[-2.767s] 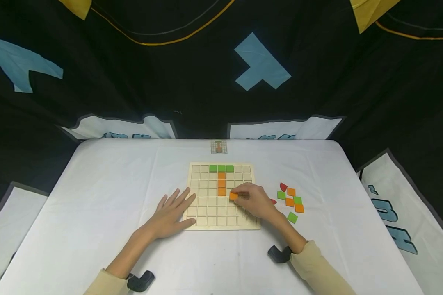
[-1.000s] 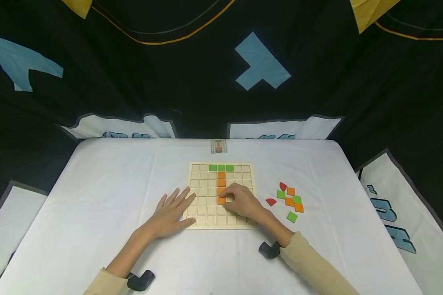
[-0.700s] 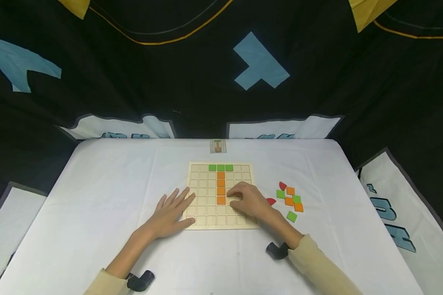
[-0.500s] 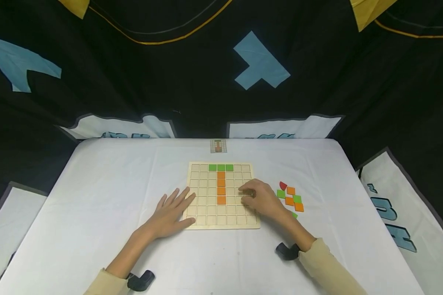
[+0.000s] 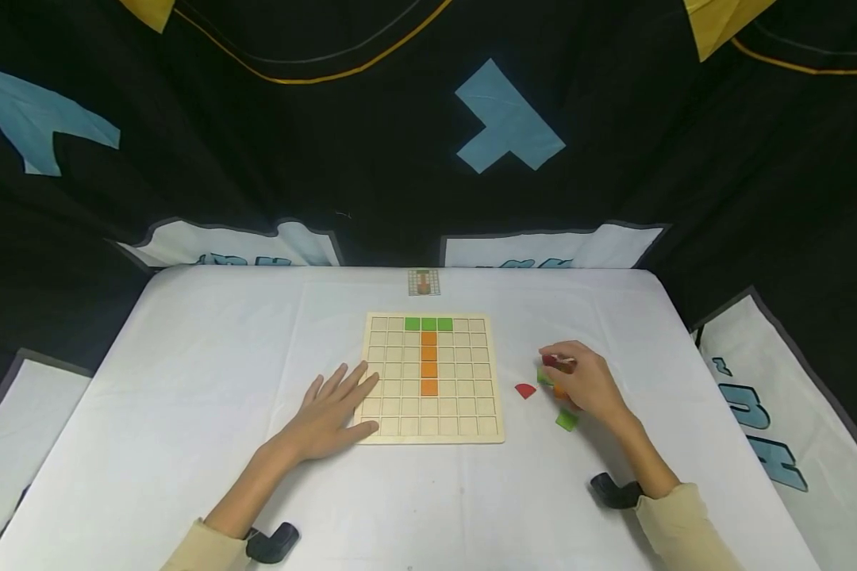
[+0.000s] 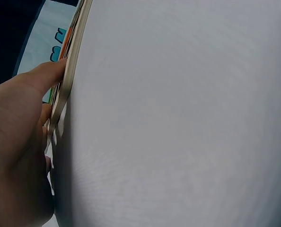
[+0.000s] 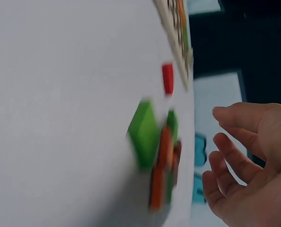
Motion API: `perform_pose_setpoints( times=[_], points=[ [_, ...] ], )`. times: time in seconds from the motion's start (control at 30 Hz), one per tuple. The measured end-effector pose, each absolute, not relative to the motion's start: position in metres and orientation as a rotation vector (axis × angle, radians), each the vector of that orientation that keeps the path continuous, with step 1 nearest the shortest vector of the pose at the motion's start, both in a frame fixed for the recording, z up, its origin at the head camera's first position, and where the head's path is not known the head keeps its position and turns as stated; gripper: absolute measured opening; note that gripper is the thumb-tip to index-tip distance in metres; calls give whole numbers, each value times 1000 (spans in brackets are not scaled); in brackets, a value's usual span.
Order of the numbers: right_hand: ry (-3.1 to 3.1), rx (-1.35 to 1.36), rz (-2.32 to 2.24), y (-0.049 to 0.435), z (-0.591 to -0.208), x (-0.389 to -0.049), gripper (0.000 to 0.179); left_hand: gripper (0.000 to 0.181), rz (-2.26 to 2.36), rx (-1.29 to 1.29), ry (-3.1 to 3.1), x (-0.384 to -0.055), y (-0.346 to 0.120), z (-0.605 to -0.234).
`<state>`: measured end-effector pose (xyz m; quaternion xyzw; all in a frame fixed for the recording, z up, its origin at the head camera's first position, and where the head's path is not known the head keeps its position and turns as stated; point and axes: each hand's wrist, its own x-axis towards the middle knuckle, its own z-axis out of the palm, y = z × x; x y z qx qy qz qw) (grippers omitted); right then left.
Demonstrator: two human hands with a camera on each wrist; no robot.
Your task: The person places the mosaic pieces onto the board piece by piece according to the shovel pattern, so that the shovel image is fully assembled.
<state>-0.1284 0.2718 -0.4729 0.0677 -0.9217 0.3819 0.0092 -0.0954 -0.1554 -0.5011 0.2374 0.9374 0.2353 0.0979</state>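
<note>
A pale wooden grid board (image 5: 393,428) lies on the table, with three green square tiles (image 5: 428,324) in its top row and a column of orange square tiles (image 5: 428,362) below them. My left hand (image 5: 324,416) rests with spread fingers on the board's left edge. Over the loose tiles to the board's right hovers my right hand (image 5: 589,385), its fingers loosely bent. In the right wrist view nothing sits between those fingers. Beneath it are a green tile (image 7: 144,132) and orange tiles (image 7: 157,184), partly covered in the head view. One red quarter-round piece (image 5: 524,391) lies nearer the board.
A small picture card (image 5: 424,282) with a grid lies at the table's far edge, behind the board. White cloth (image 5: 221,357) covers the table. Black devices (image 5: 273,544) are strapped at both wrists. A dark printed curtain (image 5: 371,159) hangs behind.
My right hand set an orange tile into the column's fourth place, let it go and moved right to above the loose pieces. My left hand stayed put.
</note>
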Motion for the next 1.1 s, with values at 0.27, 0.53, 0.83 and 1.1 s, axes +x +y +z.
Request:
perform_pose_setpoints(
  times=[0.27, 0.53, 0.83, 1.1],
  points=[
    [-2964, 91, 1182, 306, -485, -127, 27, 74, 689, 711, 2778, -96, -155, -501],
    [-3015, 91, 1154, 311, -489, -128, 26, 74, 682, 713, 2783, -96, -155, -501],
    [-3040, 66, 1112, 311, -488, -132, 27, 75, 672, 698, 2788, -97, -155, -502],
    [-3016, 67, 1089, 309, -489, -135, 26, 74, 680, 703, 2787, -96, -155, -503]
  ],
)
